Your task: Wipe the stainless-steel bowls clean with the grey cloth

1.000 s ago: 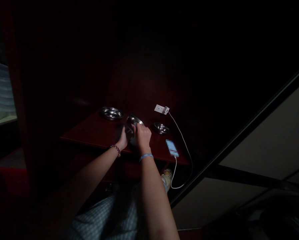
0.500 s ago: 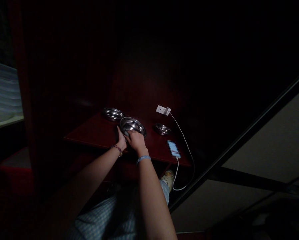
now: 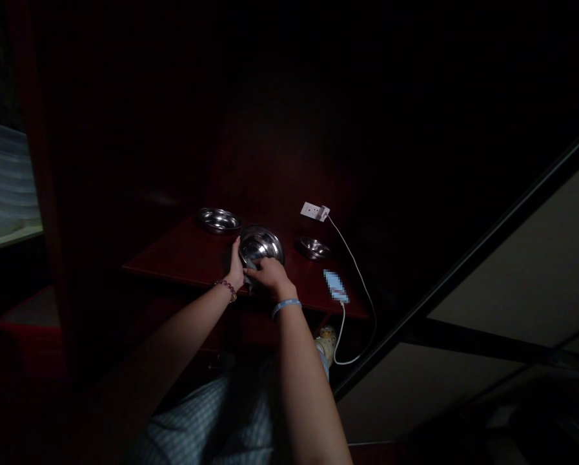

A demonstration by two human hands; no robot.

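The bare left forearm [image 3: 187,339] slants in from the lower left to a wrist ringed by dark, round beads [image 3: 230,289]. The left hand [image 3: 237,265] stands with its fingers pointing away, partly hidden. The bare right forearm [image 3: 308,371] rises more steeply; past a light-blue wristband [image 3: 286,305], the right hand [image 3: 271,274] bends leftward, back uppermost, fingers curled near the left palm.

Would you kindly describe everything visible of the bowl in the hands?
The bowl is round, shiny and silvery, apparently metal, with ringed reflections and a rim. It looks tilted, over the front of the table. The left hand holds its left side; the right hand holds a greyish cloth against its near part. Whether it touches the table is unclear.
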